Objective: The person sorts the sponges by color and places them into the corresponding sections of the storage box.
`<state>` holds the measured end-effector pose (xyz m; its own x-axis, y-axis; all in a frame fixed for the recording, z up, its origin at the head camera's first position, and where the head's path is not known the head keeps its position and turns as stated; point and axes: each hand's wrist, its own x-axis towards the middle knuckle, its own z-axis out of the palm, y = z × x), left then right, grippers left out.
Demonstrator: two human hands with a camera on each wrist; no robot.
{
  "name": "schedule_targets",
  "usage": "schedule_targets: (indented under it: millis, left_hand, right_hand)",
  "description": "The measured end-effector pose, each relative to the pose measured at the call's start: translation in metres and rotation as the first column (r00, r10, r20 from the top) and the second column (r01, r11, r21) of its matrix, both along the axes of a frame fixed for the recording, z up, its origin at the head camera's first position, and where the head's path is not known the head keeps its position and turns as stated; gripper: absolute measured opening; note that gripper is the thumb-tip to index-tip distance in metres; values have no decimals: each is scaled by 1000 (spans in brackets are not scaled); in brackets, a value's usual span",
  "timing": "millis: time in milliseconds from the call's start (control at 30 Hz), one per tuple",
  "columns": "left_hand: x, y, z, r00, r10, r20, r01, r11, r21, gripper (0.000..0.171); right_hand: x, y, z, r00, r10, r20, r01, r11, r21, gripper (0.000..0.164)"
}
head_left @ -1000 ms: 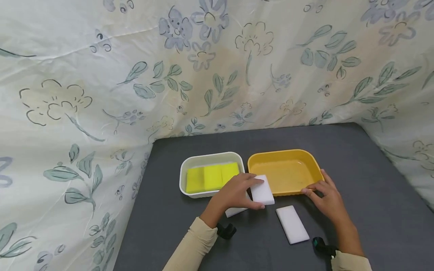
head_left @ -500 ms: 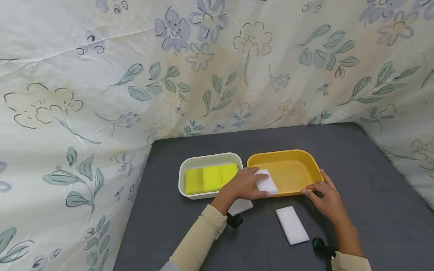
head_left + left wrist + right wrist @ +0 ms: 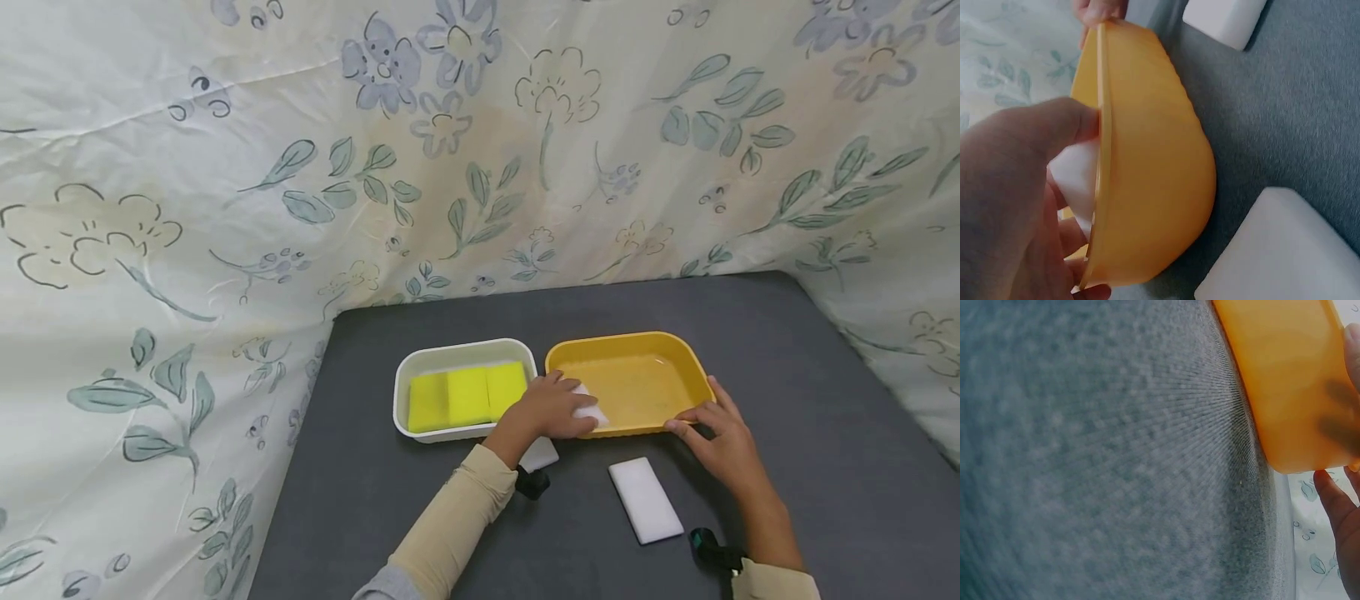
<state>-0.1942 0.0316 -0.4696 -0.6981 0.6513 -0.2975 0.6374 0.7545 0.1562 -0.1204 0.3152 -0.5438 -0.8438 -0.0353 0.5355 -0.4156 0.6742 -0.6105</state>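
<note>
My left hand (image 3: 551, 410) is over the left end of a yellow-orange plastic tray (image 3: 645, 383), gripping a white sponge block (image 3: 595, 413). Much of that sponge is hidden by the hand; in the left wrist view the white sponge (image 3: 1075, 178) shows behind the tray's rim, with the thumb at the rim. At the tray's front right corner, my right hand (image 3: 723, 433) holds the rim, thumb at the front and fingers along the right side. The right wrist view shows the tray's outer wall (image 3: 1291, 387) with fingertips at its edge.
A white tray (image 3: 401, 400) with yellow sponges (image 3: 468, 396) stands just left of the yellow-orange one. One white sponge (image 3: 647, 500) lies on the dark table (image 3: 577, 533) in front; another white sponge (image 3: 538, 455) is partly under the left wrist. Floral cloth (image 3: 450, 208) hangs behind.
My left hand has carried the white sponge rightward and away from me, over the tray's front rim, and lowered it into the left end. The right hand stays at the tray's corner.
</note>
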Motion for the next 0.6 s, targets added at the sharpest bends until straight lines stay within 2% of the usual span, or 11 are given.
schedule_targets:
  millis: [300, 467, 600]
  left_hand:
    - [8, 7, -2, 999, 40, -27, -43, 992, -122, 51]
    - [8, 12, -4, 994, 100, -38, -103, 991, -86, 55]
    - [6, 15, -6, 989, 127, -76, -131, 990, -47, 50]
  right_hand:
    - [0, 1, -2, 999, 23, -27, -24, 999, -31, 29]
    - [0, 1, -3, 999, 27, -34, -29, 999, -37, 30]
    - [0, 1, -3, 1000, 15, -24, -16, 999, -40, 28]
